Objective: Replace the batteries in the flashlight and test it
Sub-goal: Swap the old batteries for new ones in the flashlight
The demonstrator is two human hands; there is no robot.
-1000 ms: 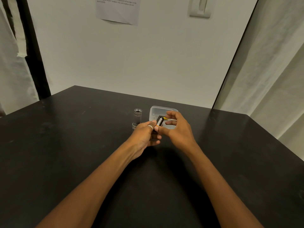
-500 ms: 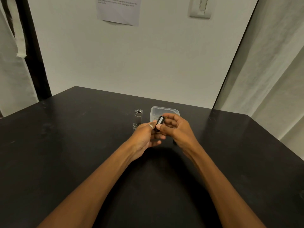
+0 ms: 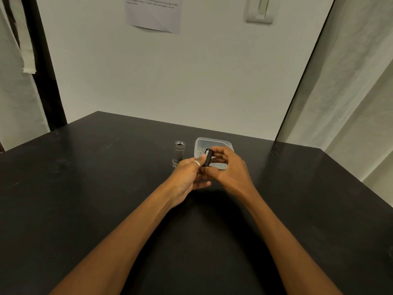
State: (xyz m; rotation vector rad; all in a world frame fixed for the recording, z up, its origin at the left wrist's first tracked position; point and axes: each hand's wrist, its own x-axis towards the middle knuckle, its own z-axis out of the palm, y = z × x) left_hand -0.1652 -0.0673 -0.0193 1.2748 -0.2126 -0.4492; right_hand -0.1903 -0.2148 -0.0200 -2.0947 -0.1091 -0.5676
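Observation:
A small black cylindrical battery holder (image 3: 208,157) is pinched between both hands just above the black table (image 3: 85,177). My left hand (image 3: 188,177), a ring on one finger, grips its lower left side. My right hand (image 3: 228,169) curls around it from the right, fingertips on its top. The grey flashlight body (image 3: 179,153) stands upright, open end up, just left of the hands. A clear plastic container (image 3: 212,143) sits right behind the hands; its contents are hidden.
The table's far edge meets a white wall with a taped paper sheet (image 3: 154,12) and a wall switch (image 3: 260,9). A curtain (image 3: 350,92) hangs at the right, cloth (image 3: 17,60) at the left.
The right hand's fingers have closed in over the black holder, and a yellow-marked part seen a second ago is out of sight. Both hands stay in the same spot.

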